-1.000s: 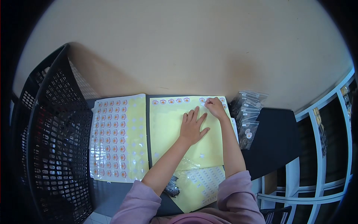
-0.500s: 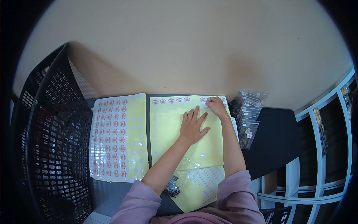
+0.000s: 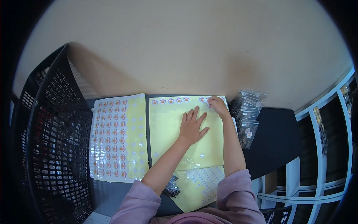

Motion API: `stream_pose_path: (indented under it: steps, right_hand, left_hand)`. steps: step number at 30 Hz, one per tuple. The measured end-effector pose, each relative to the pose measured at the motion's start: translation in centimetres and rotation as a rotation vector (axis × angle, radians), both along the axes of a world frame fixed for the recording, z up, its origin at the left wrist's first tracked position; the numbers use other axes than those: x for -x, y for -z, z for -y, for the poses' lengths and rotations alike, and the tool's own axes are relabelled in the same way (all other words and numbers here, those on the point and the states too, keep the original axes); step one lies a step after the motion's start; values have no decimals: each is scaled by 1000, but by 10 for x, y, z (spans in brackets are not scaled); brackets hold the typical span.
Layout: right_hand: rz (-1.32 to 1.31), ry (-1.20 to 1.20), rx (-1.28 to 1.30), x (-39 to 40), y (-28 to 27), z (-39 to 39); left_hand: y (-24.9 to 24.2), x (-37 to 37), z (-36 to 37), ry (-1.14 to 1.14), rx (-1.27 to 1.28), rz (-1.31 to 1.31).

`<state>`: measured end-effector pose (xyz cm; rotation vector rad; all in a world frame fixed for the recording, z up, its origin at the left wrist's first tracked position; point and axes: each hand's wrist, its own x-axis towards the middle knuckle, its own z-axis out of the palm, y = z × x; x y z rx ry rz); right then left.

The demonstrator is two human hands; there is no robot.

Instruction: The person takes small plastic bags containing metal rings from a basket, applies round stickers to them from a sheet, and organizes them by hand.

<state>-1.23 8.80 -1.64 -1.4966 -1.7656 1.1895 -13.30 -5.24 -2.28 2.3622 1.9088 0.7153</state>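
A yellow backing sheet (image 3: 167, 130) lies on the dark table, with a row of small round stickers (image 3: 171, 100) along its far edge. My left hand (image 3: 191, 128) rests flat on the sheet, fingers spread, pressing nothing else. At the far right of that row my right hand (image 3: 217, 105) is closed in a pinch, its fingertips on a sticker (image 3: 209, 105) that they partly cover. To the left lies another sticker sheet (image 3: 112, 138), with many stickers in columns and a bare yellow strip on its right side.
A black perforated basket (image 3: 63, 130) stands at the left. Clear zip bags (image 3: 250, 112) are piled to the right on the black tabletop (image 3: 276, 138). A further yellow sheet (image 3: 197, 186) and a dark patterned bundle (image 3: 172, 187) lie near my body. White shelving (image 3: 317, 149) is at far right.
My right hand has shifted slightly right along the far edge of the sheet, uncovering more of a sticker left of it. My left hand has stayed in place.
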Motion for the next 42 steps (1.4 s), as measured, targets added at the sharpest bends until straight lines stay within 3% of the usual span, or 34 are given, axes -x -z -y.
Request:
stream_pose_path:
  steps: [7,10,12,15,17,19,20,26,29,32,35,37,38,40,42]
  right_hand:
    - [-158,-25,113,-4,-6,4]
    - [-156,-42,138,-6,-12,10]
    - [-144,-53,149,-8,-18,15]
    - [-241,-101,188,-6,-31,36]
    - [-546,-170,171,1,-57,69]
    - [-708,-236,207,8,-96,119]
    - [-866,-295,248,11,-110,142]
    - [-1113,-373,269,15,-138,206]
    - [-1178,-400,306,14,-148,231]
    - [-1261,-447,352,13,-152,251]
    - [-1267,-367,322,14,-152,270]
    - [-795,-36,-245,18,-149,286]
    - [-679,75,-486,23,-148,293]
    - [-310,206,-830,28,-138,310]
    - [-30,202,-1025,31,-110,321]
  left_hand:
    - [-7,1,0,13,46,5]
    - [-26,12,-5,9,156,136]
    - [-45,32,1,96,349,732]
    - [-86,67,54,187,172,507]
    - [-115,83,103,87,409,618]
    - [-103,95,141,-9,581,620]
    - [-99,93,157,-12,579,618]
    - [-69,77,197,-26,538,367]
    - [-65,75,201,-46,554,397]
    - [-67,76,201,-23,733,504]
    - [-51,76,202,171,675,706]
    - [-41,69,205,237,596,1326]
    - [-19,74,201,196,523,1238]
    - [-28,73,202,63,464,1323]
    - [-47,72,203,117,456,1473]
